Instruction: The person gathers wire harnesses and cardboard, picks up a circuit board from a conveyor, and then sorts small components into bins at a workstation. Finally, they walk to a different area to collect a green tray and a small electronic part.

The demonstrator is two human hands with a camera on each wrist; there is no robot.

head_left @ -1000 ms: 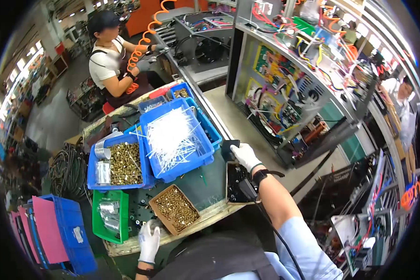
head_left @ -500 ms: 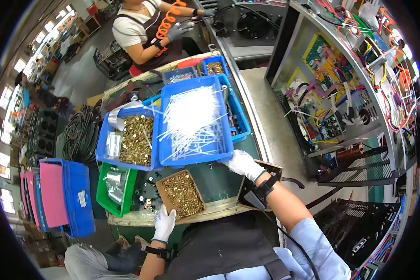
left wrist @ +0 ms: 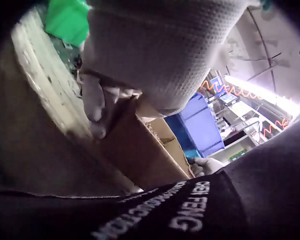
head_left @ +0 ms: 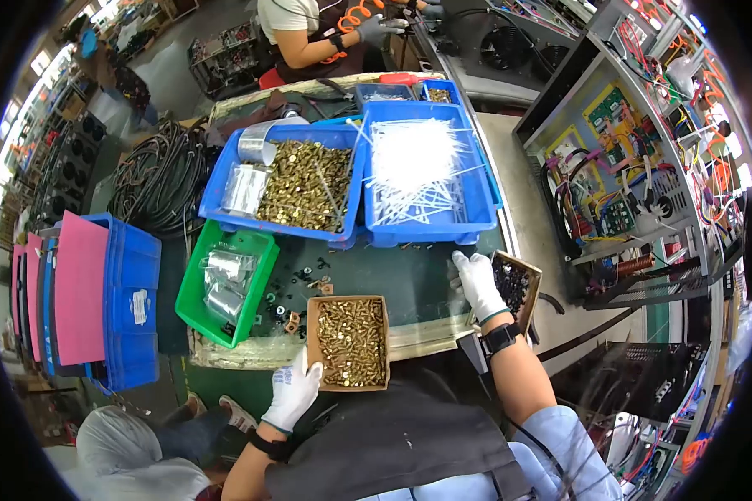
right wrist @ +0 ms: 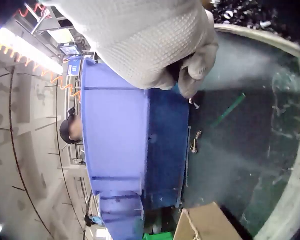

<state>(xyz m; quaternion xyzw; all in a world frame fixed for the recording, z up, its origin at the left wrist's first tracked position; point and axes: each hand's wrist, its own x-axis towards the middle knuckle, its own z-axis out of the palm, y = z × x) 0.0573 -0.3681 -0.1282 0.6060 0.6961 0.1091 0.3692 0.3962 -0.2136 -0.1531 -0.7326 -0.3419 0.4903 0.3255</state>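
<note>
My gloved left hand point(head_left: 295, 388) grips the near left side of an open cardboard box point(head_left: 387, 342) full of small brass-coloured screws. In the left wrist view its fingers point(left wrist: 95, 107) curl against the box's corner. The box lies at the table's front edge. My gloved right hand point(head_left: 479, 285) hovers over the green tabletop point(head_left: 426, 280), its fingers loosely bent and nothing showing between them. It is just left of a box of small black parts point(head_left: 514, 284) and near the front of a blue bin point(head_left: 430, 234) of white cable ties.
Left of the cable ties stands another blue bin point(head_left: 284, 225) with brass-coloured fasteners. A green bin point(head_left: 194, 292) holds clear bags, and loose small hardware point(head_left: 301, 280) lies beside it. An open equipment cabinet point(head_left: 551, 108) stands right. Another person's gloved hand point(head_left: 382, 30) is across the table.
My left hand has come from the table edge to the screw box, which now sits squarer to me. My right hand has let go of a flat black piece and moved near the cable-tie bin.
</note>
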